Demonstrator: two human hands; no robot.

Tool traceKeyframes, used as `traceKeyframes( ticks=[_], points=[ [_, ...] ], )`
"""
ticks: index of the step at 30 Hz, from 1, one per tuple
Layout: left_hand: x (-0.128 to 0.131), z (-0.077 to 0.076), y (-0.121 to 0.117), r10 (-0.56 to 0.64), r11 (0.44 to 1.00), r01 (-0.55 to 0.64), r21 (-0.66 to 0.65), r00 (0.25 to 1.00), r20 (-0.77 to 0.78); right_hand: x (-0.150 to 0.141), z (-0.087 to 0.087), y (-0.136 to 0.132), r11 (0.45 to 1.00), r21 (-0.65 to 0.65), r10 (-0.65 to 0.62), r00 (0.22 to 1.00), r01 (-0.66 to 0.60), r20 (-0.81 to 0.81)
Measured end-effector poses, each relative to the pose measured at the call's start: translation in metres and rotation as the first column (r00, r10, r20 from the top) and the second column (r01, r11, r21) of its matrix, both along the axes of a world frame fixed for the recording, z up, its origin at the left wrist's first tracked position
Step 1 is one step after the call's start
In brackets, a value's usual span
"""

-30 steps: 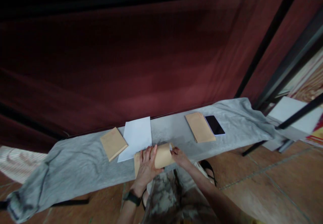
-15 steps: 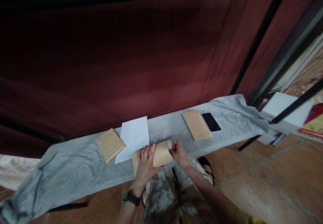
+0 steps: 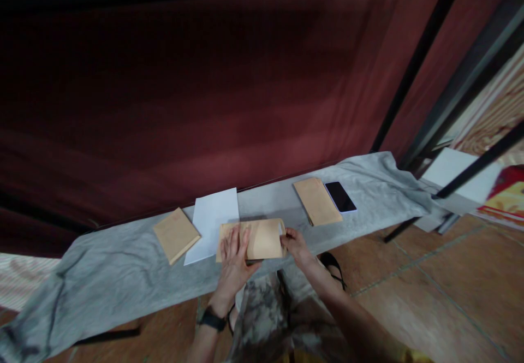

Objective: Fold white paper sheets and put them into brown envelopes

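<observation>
A brown paper envelope [image 3: 266,238] lies crosswise in front of me, near the front edge of a cloth-covered bench. My left hand [image 3: 234,256] presses flat on its left part, fingers spread. At the envelope's right end, my right hand [image 3: 295,244] pinches the edge, fingers closed. A small white bit shows at that end beside the fingertips; I cannot make out whether it is paper inside. Behind my left hand are white paper sheets [image 3: 216,213], partly covered by the envelope. Left of them lies a stack of brown envelopes [image 3: 177,236].
Farther right are another pile of brown envelopes [image 3: 317,202] and a dark-screened phone [image 3: 340,196] beside it. The grey cloth [image 3: 114,265] covers the narrow bench, with a dark red panel [image 3: 245,106] rising behind. White boards [image 3: 458,174] stand past the bench's right end.
The envelope's right part, bent up earlier, now lies flatter and straighter. My right hand has shifted slightly right with its end; my left hand stays on the left part.
</observation>
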State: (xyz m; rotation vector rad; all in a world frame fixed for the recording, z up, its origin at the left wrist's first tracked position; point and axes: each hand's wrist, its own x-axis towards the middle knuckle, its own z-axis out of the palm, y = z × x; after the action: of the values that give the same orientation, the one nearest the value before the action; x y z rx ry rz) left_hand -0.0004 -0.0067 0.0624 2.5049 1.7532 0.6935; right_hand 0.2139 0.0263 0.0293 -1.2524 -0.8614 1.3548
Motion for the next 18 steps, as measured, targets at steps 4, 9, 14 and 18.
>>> traceKeyframes(
  ticks=[4, 9, 14, 18],
  points=[
    [0.023, -0.009, -0.016, 0.287, 0.956, -0.268, -0.117, 0.779, 0.557, 0.005, 0.005, -0.004, 0.995, -0.045, -0.093, 0.99, 0.089, -0.109],
    [0.073, -0.016, -0.033, 0.57, 0.815, 0.115, -0.568, 0.015, 0.821, -0.004, 0.008, -0.016, 0.992, -0.047, -0.12, 0.979, 0.113, -0.165],
    [0.099, -0.007, -0.03, 0.624, 0.776, 0.235, -0.585, -0.155, 0.766, -0.007, 0.012, -0.026, 0.992, -0.02, -0.13, 0.98, 0.128, -0.15],
    [0.094, -0.004, -0.018, 0.599, 0.787, 0.226, -0.574, -0.058, 0.799, 0.008, 0.017, -0.028, 0.999, 0.002, -0.047, 0.989, 0.048, -0.139]
  ],
)
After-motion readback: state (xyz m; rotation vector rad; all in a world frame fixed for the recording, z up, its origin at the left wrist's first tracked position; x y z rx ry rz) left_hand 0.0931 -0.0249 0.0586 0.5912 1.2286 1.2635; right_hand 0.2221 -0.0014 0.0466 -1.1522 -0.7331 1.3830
